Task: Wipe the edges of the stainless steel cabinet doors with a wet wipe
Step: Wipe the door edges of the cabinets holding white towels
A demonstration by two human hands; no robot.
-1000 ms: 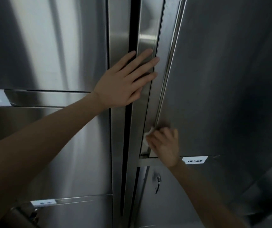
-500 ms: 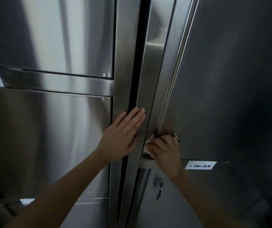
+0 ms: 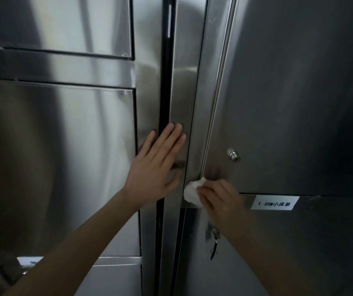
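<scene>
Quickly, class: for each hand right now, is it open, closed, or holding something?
Left hand: open, pressed flat against the cabinet door edge.
Right hand: holding the white wet wipe at the door's lower corner.

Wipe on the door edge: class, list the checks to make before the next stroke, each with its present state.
1. Right hand holds the wipe: ok.
2. Wipe touches the door edge at its lower end: ok.
3. Left hand lies flat on the centre strip: ok.
4. Edge above the wipe is bare: ok.
5. Lock sits right of the edge, apart from it: ok.
6. Wipe is wet enough: cannot tell.
</scene>
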